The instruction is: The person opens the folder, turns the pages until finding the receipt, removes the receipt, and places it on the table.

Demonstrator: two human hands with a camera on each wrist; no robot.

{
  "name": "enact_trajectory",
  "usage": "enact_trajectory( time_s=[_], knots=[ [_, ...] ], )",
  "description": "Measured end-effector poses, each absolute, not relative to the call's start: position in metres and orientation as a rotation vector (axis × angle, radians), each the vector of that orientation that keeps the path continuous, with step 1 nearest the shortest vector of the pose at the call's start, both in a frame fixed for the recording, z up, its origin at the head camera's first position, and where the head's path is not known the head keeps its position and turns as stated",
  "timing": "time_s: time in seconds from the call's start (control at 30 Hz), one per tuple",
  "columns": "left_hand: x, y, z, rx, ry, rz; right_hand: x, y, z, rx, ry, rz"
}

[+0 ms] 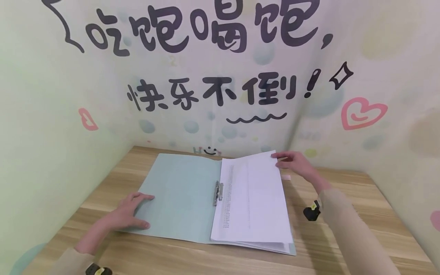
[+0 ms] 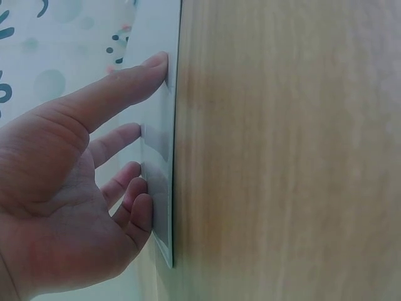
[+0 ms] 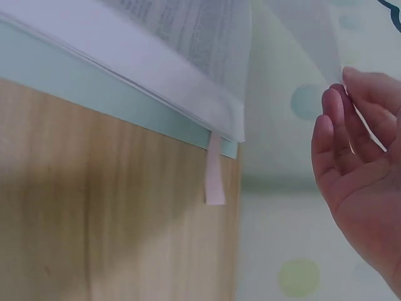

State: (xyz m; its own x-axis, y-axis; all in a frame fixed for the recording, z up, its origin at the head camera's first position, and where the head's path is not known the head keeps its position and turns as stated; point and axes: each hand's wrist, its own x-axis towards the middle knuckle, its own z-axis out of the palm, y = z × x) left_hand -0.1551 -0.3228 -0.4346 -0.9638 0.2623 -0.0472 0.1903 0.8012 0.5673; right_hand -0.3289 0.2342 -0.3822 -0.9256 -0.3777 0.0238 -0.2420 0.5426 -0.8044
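Observation:
A light blue folder (image 1: 178,198) lies spread open on the table in the head view. A metal clip (image 1: 217,193) at its spine holds a stack of printed white paper. My right hand (image 1: 298,163) pinches the far right corner of the top sheet (image 1: 264,198), which is lifted there; the right wrist view shows thumb and fingertips meeting on the raised corner. My left hand (image 1: 124,214) rests on the left edge of the folder cover, thumb and fingers spread loosely. Below the raised sheet, a pink tab (image 3: 215,175) sticks out from the stack's edge.
The wood-grained table (image 1: 165,252) is bordered at the back and sides by pale walls (image 1: 213,130) with black writing and coloured spots. Small black devices sit at both wrists, the right one (image 1: 311,211) beside the sleeve.

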Motion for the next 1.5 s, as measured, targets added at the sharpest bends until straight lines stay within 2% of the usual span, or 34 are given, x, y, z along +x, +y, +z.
enact_trajectory(
  time_s=[0.37, 0.73, 1.03, 1.5],
  knots=[
    [-0.156, -0.321, -0.434, 0.354, 2.857, 0.877, -0.338, 0.224, -0.346, -0.645, 2.608, -1.256],
    [-0.155, -0.322, -0.434, 0.36, 2.86, 0.877, -0.347, 0.187, -0.317, -0.766, 2.641, -1.265],
    [-0.155, -0.321, -0.432, 0.345, 2.827, 0.899, -0.351, 0.14, -0.307, -0.862, 2.617, -1.393],
    [-0.153, -0.322, -0.434, 0.385, 2.844, 0.916, -0.348, 0.046, -0.319, -0.884, 2.445, -1.653]
  ],
)
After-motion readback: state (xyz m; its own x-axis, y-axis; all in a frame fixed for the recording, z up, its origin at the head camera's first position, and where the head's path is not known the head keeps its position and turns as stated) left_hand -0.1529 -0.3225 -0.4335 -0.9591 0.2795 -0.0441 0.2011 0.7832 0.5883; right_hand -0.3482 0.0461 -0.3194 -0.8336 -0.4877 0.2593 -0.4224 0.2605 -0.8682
